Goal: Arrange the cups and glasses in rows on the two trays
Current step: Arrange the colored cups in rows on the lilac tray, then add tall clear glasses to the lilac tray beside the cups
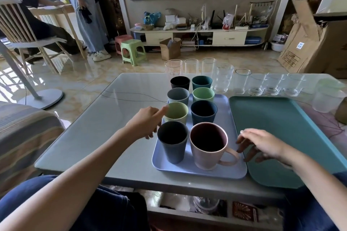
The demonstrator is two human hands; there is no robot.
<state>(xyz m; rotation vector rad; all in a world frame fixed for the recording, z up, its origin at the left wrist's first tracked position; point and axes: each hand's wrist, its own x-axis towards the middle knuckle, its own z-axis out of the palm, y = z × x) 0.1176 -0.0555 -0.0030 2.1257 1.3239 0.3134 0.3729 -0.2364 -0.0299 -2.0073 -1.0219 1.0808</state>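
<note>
A lavender tray point(221, 172) carries coloured cups in two rows. At its front stand a dark blue cup point(173, 148) and a pink mug point(207, 151). Behind them are a light green cup point(177, 113) and a navy cup point(203, 113), then several more. My left hand point(148, 121) hovers left of the light green cup, its forefinger touching the rim. My right hand point(260, 143) hangs over the seam between the trays, its loosely bent fingers by the mug's handle, holding nothing. The teal tray point(281, 137) on the right is bare. Several clear glasses point(223, 78) line the table's far edge.
A frosted plastic cup point(327, 97) stands at the table's right end. A thin black cable point(131, 96) crosses the glass table point(97, 137). A striped sofa cushion point(22, 137) lies to my left. Two people, a chair and stools are beyond, on the floor.
</note>
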